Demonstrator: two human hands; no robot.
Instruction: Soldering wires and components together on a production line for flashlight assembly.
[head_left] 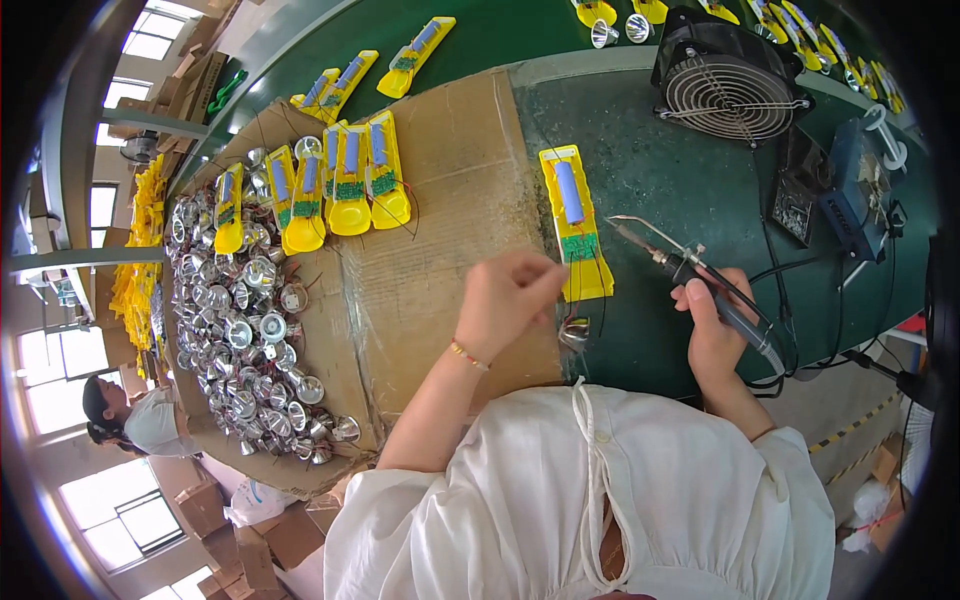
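A yellow flashlight housing (pixel 607 283) lies on the green work mat in front of me, with a blue cylindrical battery (pixel 569 192) and a green circuit board (pixel 579 247) in it. Thin wires run from the board to a silver reflector (pixel 574 333) just below the housing. My left hand (pixel 505 305) is at the housing's lower left edge, fingertips pinched together beside the wires; whatever they grip is too small to make out. My right hand (pixel 716 335) is closed around a soldering iron (pixel 738 322) with a solder feed tube. Its tip points at the housing from the right, apart from it.
Many loose silver reflectors (pixel 240 335) are heaped on cardboard (pixel 440 240) at left, beside several yellow housings (pixel 349 215). A black fan (pixel 730 95) stands at the far right. Near it are a blue soldering station (pixel 855 190), a solder spool (pixel 886 137) and cables.
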